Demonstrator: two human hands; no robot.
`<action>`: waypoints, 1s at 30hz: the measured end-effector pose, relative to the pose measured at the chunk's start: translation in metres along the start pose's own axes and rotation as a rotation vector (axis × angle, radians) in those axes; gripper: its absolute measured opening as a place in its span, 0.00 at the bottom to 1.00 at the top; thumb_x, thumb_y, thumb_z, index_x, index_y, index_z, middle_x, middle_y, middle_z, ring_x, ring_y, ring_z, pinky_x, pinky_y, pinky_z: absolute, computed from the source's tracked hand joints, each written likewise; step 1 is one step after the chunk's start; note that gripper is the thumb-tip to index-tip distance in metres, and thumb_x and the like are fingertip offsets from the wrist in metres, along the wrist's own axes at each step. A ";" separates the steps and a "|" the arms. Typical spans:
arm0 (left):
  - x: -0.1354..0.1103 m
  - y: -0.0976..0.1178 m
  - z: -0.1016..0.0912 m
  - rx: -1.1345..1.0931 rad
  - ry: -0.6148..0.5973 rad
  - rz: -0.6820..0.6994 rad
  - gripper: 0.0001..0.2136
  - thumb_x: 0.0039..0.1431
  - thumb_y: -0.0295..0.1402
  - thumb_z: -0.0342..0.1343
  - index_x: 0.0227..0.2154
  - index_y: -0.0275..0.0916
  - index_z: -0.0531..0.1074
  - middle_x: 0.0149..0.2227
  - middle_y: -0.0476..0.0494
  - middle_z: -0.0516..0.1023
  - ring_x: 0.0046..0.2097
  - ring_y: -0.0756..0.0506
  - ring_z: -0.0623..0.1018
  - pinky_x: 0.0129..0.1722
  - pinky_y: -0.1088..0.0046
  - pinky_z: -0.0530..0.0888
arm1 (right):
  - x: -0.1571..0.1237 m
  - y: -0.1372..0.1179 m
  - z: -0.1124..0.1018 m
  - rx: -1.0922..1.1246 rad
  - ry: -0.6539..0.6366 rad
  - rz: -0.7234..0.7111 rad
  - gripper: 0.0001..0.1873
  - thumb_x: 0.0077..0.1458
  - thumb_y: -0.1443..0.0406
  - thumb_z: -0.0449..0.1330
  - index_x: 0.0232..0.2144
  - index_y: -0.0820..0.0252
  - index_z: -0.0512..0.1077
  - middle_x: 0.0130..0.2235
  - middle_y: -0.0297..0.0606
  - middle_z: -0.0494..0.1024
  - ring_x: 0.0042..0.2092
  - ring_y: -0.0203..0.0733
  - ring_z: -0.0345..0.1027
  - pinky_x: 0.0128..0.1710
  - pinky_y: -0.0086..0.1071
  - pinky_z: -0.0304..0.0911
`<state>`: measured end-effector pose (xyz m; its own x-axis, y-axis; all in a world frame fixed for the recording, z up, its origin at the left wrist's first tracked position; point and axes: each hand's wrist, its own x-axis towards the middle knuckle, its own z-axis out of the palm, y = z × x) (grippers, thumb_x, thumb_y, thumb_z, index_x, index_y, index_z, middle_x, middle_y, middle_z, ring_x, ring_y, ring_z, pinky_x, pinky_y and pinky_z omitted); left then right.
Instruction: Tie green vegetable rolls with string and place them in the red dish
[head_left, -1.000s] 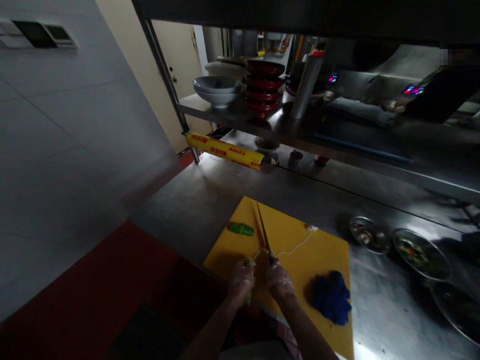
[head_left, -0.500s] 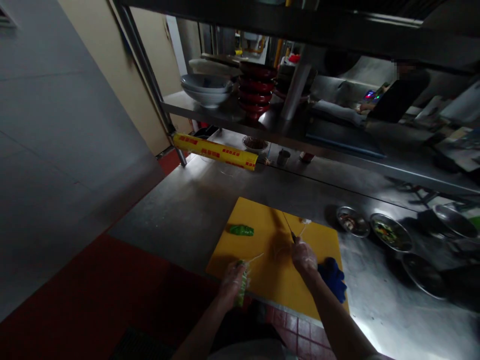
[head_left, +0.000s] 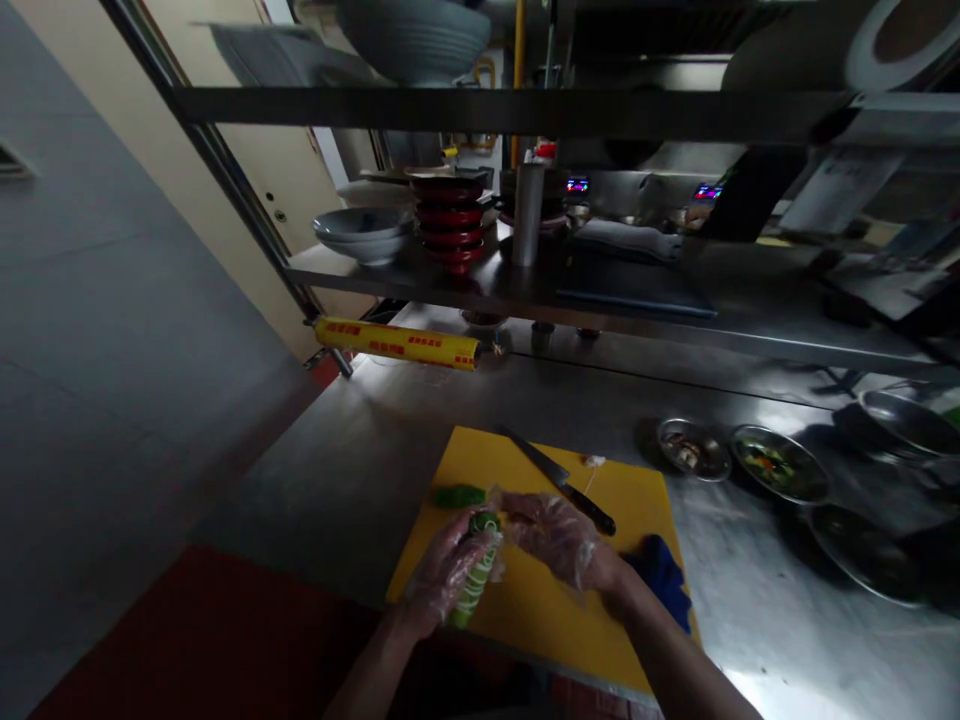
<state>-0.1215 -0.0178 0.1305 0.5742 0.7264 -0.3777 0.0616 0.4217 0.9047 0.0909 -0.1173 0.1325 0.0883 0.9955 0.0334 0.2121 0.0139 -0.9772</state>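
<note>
- Well, nearest me the left hand [head_left: 439, 577], in a thin clear glove, is wrapped round a green roll [head_left: 472, 590] bound with white string, tilted over the near left part of the yellow cutting board [head_left: 525, 620].
- That roll looks light and a bit soft; I'd guess a hard squeeze would dent it, and the plastic glove may slip. Best held round its middle, across the string.
- Over the board's middle, the gloved right hand [head_left: 555, 530] has its fingers bunched at the roll's upper end; whether they pinch anything, I can't tell.
- On the board's right side sits a crumpled blue cloth [head_left: 664, 580].
- Towards the board's left edge lies another green piece [head_left: 457, 496], partly hidden.
- The knife [head_left: 559, 473] lies loose across the board's far part, its dark handle towards the right.
</note>
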 end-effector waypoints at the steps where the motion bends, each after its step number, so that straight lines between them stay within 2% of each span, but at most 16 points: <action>1: 0.002 0.004 0.002 0.020 -0.010 0.012 0.29 0.46 0.48 0.76 0.51 0.42 0.82 0.55 0.35 0.82 0.56 0.35 0.82 0.52 0.66 0.82 | -0.001 -0.011 -0.003 -0.055 -0.009 0.006 0.32 0.61 0.53 0.67 0.64 0.58 0.74 0.60 0.52 0.80 0.55 0.53 0.78 0.57 0.47 0.73; 4: 0.012 0.014 0.006 0.108 0.006 0.077 0.28 0.48 0.49 0.75 0.51 0.42 0.83 0.58 0.34 0.81 0.60 0.34 0.80 0.59 0.65 0.80 | 0.002 -0.033 -0.009 -0.193 0.012 0.057 0.23 0.61 0.58 0.65 0.57 0.55 0.79 0.45 0.41 0.85 0.39 0.43 0.76 0.41 0.35 0.71; 7: 0.030 0.029 0.011 0.169 -0.006 0.135 0.26 0.47 0.49 0.75 0.47 0.42 0.84 0.57 0.34 0.81 0.60 0.33 0.79 0.58 0.64 0.80 | 0.010 -0.031 -0.020 -0.219 0.040 0.072 0.12 0.63 0.59 0.61 0.40 0.58 0.83 0.32 0.34 0.80 0.31 0.35 0.67 0.32 0.29 0.61; 9: 0.043 0.040 0.015 0.145 -0.085 0.094 0.27 0.48 0.51 0.74 0.48 0.41 0.83 0.54 0.34 0.83 0.51 0.35 0.83 0.48 0.64 0.83 | 0.010 -0.020 -0.032 -0.097 0.101 0.084 0.12 0.58 0.57 0.65 0.33 0.60 0.81 0.28 0.34 0.77 0.29 0.35 0.64 0.30 0.29 0.58; 11: 0.055 0.049 0.017 0.096 -0.160 0.033 0.29 0.49 0.52 0.73 0.50 0.40 0.81 0.49 0.35 0.84 0.42 0.39 0.84 0.39 0.65 0.82 | 0.002 -0.011 -0.046 0.165 0.227 0.092 0.16 0.53 0.53 0.69 0.29 0.61 0.79 0.26 0.34 0.75 0.28 0.35 0.64 0.29 0.30 0.59; 14: 0.069 0.061 0.016 0.071 -0.237 -0.015 0.31 0.48 0.52 0.73 0.52 0.40 0.78 0.44 0.37 0.85 0.38 0.41 0.83 0.38 0.66 0.81 | -0.024 -0.010 -0.063 0.447 0.417 0.072 0.22 0.50 0.48 0.72 0.25 0.60 0.76 0.23 0.33 0.73 0.25 0.34 0.62 0.29 0.30 0.60; 16: 0.075 0.070 0.016 0.103 -0.257 -0.006 0.34 0.47 0.53 0.74 0.53 0.39 0.78 0.44 0.38 0.84 0.38 0.41 0.83 0.38 0.66 0.81 | -0.043 -0.018 -0.071 0.408 0.348 0.075 0.20 0.52 0.48 0.72 0.28 0.59 0.80 0.27 0.38 0.79 0.30 0.39 0.70 0.34 0.34 0.67; 18: 0.079 0.082 0.017 0.156 -0.280 0.020 0.34 0.45 0.52 0.75 0.52 0.38 0.79 0.42 0.37 0.84 0.37 0.42 0.82 0.37 0.67 0.80 | -0.055 -0.028 -0.077 0.197 0.279 0.110 0.18 0.53 0.50 0.72 0.39 0.55 0.86 0.43 0.46 0.86 0.45 0.50 0.79 0.50 0.44 0.74; 19: 0.081 0.088 0.018 0.177 -0.302 0.034 0.34 0.45 0.52 0.75 0.52 0.38 0.79 0.41 0.38 0.83 0.36 0.42 0.81 0.36 0.68 0.80 | -0.056 -0.032 -0.078 0.057 0.332 0.135 0.20 0.53 0.51 0.72 0.45 0.52 0.86 0.52 0.49 0.85 0.53 0.56 0.78 0.58 0.50 0.71; 21: 0.082 0.100 0.019 0.210 -0.366 0.041 0.33 0.45 0.50 0.75 0.53 0.38 0.80 0.39 0.39 0.82 0.33 0.43 0.79 0.33 0.68 0.78 | -0.049 -0.040 -0.074 -0.163 0.583 0.172 0.23 0.57 0.52 0.70 0.53 0.50 0.84 0.61 0.49 0.79 0.62 0.60 0.73 0.65 0.57 0.66; 22: 0.083 0.106 0.020 0.231 -0.394 0.047 0.33 0.46 0.50 0.74 0.54 0.38 0.80 0.39 0.38 0.82 0.33 0.43 0.79 0.33 0.68 0.78 | -0.041 -0.042 -0.069 -0.202 0.692 0.156 0.25 0.58 0.51 0.68 0.56 0.49 0.82 0.63 0.49 0.78 0.61 0.60 0.73 0.64 0.57 0.67; 23: 0.084 0.110 0.020 0.262 -0.411 0.068 0.32 0.47 0.50 0.74 0.54 0.39 0.80 0.41 0.37 0.83 0.34 0.42 0.80 0.34 0.68 0.79 | -0.031 -0.044 -0.061 -0.205 0.740 0.118 0.27 0.59 0.52 0.68 0.60 0.49 0.79 0.64 0.49 0.77 0.60 0.58 0.74 0.63 0.55 0.69; 26: 0.085 0.121 0.023 0.398 -0.429 0.216 0.30 0.49 0.50 0.73 0.53 0.41 0.82 0.51 0.34 0.83 0.51 0.36 0.82 0.49 0.65 0.80 | 0.001 -0.048 -0.032 -0.146 0.593 -0.028 0.40 0.55 0.54 0.72 0.69 0.46 0.69 0.63 0.46 0.77 0.51 0.49 0.77 0.53 0.44 0.74; 27: 0.086 0.123 0.024 0.436 -0.432 0.264 0.29 0.49 0.50 0.73 0.53 0.42 0.83 0.54 0.34 0.83 0.57 0.34 0.80 0.56 0.64 0.78 | 0.010 -0.049 -0.023 -0.160 0.554 -0.029 0.38 0.54 0.55 0.73 0.66 0.48 0.72 0.56 0.43 0.81 0.45 0.44 0.76 0.46 0.39 0.74; 28: 0.085 0.124 0.026 0.451 -0.431 0.287 0.28 0.49 0.49 0.73 0.52 0.42 0.83 0.56 0.35 0.82 0.61 0.34 0.78 0.60 0.64 0.76 | 0.016 -0.050 -0.014 -0.191 0.535 -0.006 0.29 0.55 0.57 0.72 0.59 0.51 0.77 0.46 0.38 0.83 0.38 0.40 0.73 0.39 0.33 0.70; 30: 0.084 0.123 0.030 0.375 -0.372 0.211 0.27 0.46 0.48 0.75 0.50 0.43 0.84 0.55 0.35 0.83 0.59 0.33 0.79 0.58 0.63 0.77 | 0.022 -0.051 -0.003 -0.219 0.526 0.064 0.10 0.59 0.57 0.69 0.37 0.57 0.82 0.28 0.31 0.75 0.28 0.33 0.61 0.28 0.28 0.56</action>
<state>-0.0414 0.0787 0.2161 0.8500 0.5056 -0.1480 0.1615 0.0174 0.9867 0.0847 -0.0968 0.1841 0.5678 0.8128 0.1301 0.3818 -0.1201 -0.9164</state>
